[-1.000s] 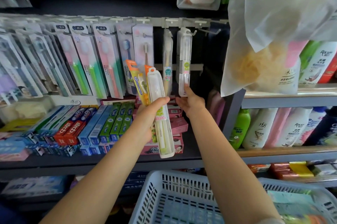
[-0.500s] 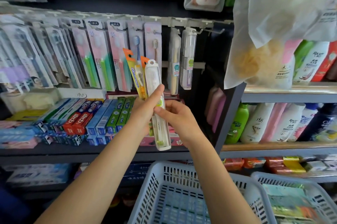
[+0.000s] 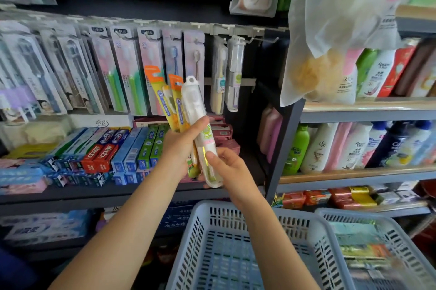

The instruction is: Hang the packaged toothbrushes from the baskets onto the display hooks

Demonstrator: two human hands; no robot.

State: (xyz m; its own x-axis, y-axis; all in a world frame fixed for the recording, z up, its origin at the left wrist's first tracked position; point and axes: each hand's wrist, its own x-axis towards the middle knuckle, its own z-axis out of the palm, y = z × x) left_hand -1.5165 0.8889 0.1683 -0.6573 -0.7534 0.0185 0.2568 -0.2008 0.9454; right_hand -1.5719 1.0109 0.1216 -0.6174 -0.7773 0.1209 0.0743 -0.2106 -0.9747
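at mid frame the left hand [image 3: 181, 148] gripped a fan of packs; the right hand [image 3: 226, 167] pinched the white toothbrush case [image 3: 197, 112] near its lower end, seemingly to draw it out. next, its top loop needed threading onto the bare hook [image 3: 264, 40] at upper centre.

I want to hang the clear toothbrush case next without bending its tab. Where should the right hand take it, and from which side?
Grip the clear toothbrush case on its lower body, from the right, where the right hand already pinches it. The left hand holds the middle alongside the yellow-orange packs. The case stands nearly upright, so a low grip leaves its holed top tab free for the bare hook.
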